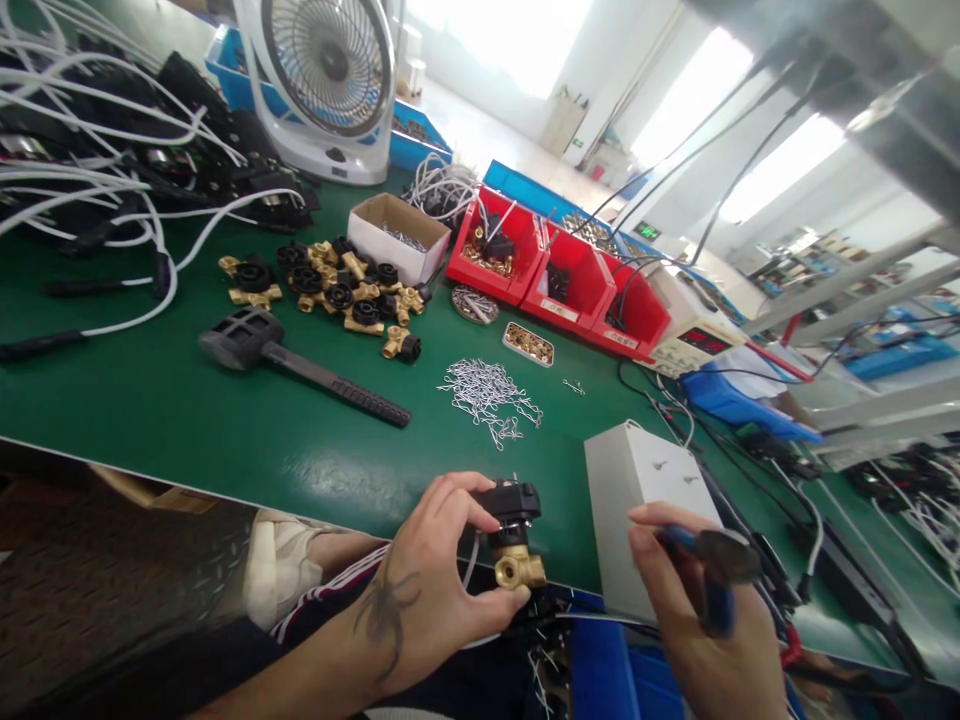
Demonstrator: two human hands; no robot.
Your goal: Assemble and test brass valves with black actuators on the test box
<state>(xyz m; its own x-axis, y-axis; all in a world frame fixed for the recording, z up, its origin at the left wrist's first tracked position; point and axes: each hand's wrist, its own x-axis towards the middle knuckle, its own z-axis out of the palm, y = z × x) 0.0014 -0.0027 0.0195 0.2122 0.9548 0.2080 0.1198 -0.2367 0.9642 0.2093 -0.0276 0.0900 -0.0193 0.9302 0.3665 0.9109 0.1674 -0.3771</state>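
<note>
My left hand [442, 570] grips a brass valve with a black head [517, 545] near the table's front edge, thumb under the brass body and fingers on the black top. A white cable hangs beside it. My right hand [705, 620] is closed around a blurred tool with blue and dark handles [724, 560]; its working end is hidden. This hand is in front of a light grey box [645, 480] that has small metal pins on top. Beyond my left hand, a pile of silver wire clips [487, 393] lies on the green table [315, 450].
A black mallet [300, 365] lies left of the clips. Behind are brass valve bodies with black caps [330, 280], a white carton [397, 238], red bins [566, 290] and a small tray of brass parts [529, 344]. A fan [330, 90] and white-cabled parts stand further left.
</note>
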